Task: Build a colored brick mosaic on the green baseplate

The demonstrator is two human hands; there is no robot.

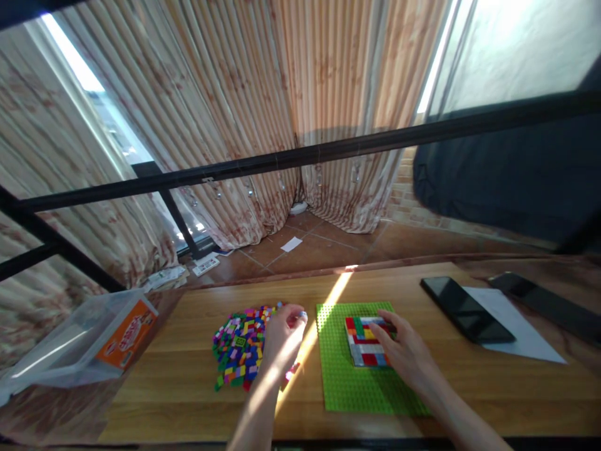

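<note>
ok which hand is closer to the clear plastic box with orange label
Left. The left hand is at the multicoloured plastic brick pile, right of the box; the right hand is farther right, over the green studded baseplate.

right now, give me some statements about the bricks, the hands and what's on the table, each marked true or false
1. The green baseplate lies on the wooden table. True.
2. The loose bricks are heaped on the baseplate. False: they lie on the table, to its left.
3. The left hand has a small pale piece at its fingertips. True.
4. The right hand is over the phone. False: it is at the multicoloured brick block on the baseplate.
5. The clear plastic container bears an orange label. True.
</note>
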